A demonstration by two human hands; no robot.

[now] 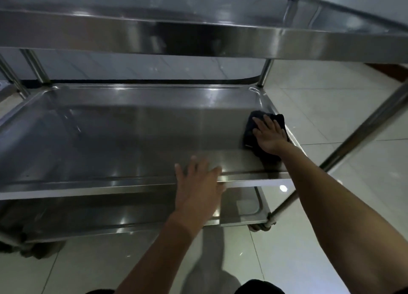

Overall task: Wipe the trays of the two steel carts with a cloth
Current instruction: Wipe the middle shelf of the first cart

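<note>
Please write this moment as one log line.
stage: wiping middle tray | right hand: presses dark cloth flat at tray's right end | left hand: rests on front rim

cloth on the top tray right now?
No. The right hand presses the dark cloth flat on the middle tray, at its right end.

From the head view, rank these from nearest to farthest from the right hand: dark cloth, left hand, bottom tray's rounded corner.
1. Dark cloth: directly under the right hand, middle tray's right end.
2. Left hand: on the front rim.
3. Bottom steel tray's rounded corner: below, right.
</note>
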